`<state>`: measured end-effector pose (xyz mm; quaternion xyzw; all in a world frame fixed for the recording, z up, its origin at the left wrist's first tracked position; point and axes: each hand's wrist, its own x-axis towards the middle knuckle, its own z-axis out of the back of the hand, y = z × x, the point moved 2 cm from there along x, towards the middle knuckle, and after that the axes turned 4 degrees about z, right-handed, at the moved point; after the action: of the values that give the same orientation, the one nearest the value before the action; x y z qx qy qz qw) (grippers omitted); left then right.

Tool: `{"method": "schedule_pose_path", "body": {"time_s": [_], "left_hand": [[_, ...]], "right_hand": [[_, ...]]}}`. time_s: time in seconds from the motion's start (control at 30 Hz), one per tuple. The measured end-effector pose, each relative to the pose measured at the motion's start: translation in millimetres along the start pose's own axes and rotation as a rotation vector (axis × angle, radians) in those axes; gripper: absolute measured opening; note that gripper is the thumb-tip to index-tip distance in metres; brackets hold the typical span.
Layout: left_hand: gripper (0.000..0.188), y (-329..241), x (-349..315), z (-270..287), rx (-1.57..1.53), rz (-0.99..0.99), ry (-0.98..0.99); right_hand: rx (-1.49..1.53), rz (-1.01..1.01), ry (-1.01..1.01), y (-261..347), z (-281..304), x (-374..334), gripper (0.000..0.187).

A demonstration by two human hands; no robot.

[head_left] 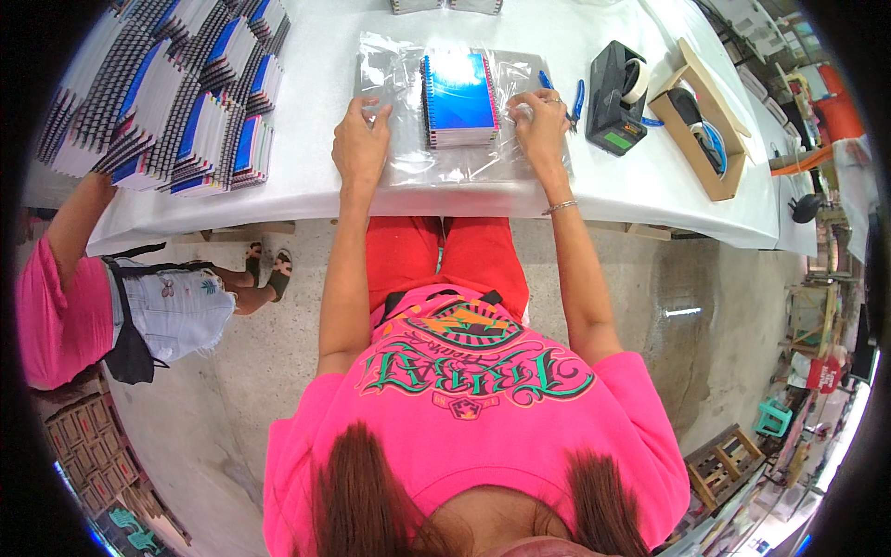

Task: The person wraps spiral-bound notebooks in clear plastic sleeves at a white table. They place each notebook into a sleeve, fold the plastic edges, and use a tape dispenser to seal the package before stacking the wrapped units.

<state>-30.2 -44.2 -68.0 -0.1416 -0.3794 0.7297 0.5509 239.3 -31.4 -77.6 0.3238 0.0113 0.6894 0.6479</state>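
A short stack of spiral-bound notebooks (461, 90) with a shiny blue cover lies on clear plastic sheets (408, 158) at the table's front edge. To its left, my left hand (362, 144) has its fingers curled on the edge of the plastic. On the other side, my right hand (542, 128) pinches the plastic close to the notebooks' right side. Both hands are apart from the notebooks. Just beyond my right hand lies a blue-handled tool (577, 100), partly hidden by the plastic and the hand.
Many spiral notebooks (200, 102) are piled at the left, where another person's arm (82, 218) reaches in. A black tape dispenser (617, 102) and an open cardboard box (713, 139) with cords stand at the right. More notebooks (445, 5) sit at the far edge.
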Motion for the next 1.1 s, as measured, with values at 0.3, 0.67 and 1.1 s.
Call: {"method": "schedule_pose_path", "body": {"time_s": [0.3,0.67,1.1], "left_hand": [[0.034,-1.5,20.6,5.5,-0.185,0.065,0.158],[0.039,-41.6,38.6,16.9,-0.232,0.053,0.329],[0.034,-63.7,51.2,-32.6,-0.054,-0.315,0.310]], "right_hand": [[0.561,-0.285,0.347,-25.2,19.2,33.9,0.076],[0.782,-0.330,0.592,-21.5,41.6,67.2,0.032],[0.719,-0.210,0.683,38.7,21.9,74.0,0.028]]}}
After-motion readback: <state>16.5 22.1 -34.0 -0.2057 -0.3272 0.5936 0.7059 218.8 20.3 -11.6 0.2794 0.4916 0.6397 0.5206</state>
